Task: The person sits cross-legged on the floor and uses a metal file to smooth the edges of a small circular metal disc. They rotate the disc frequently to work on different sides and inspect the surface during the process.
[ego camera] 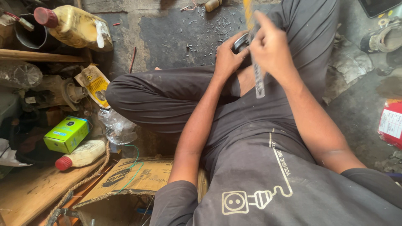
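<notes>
Two hands meet over a small dark round part (240,42) held above the person's crossed legs, near the upper middle of the view. The left hand (226,56) is cupped around the part from below, fingers curled against its edge. The right hand (272,48) is clenched on a long tool with a clear, yellowish handle (256,62), which runs steeply from above the hand down past the wrist; the tool is blurred, and its tip and any contact with the part cannot be made out. The person sits on a dark concrete floor (167,37) strewn with small metal shavings, wearing dark trousers and a dark shirt.

Further out on the left lies a large yellowish jug with a red cap (75,26) on its side, a yellow packet (95,83), crumpled clear plastic (119,125), a green box (67,134) and, just beside it, a pale bottle with a red cap (81,155). A cardboard box (134,178) with a green wire stands by the left elbow, next to a wooden board (29,192) and a rope (79,184). At the right edge sits a red package (391,123).
</notes>
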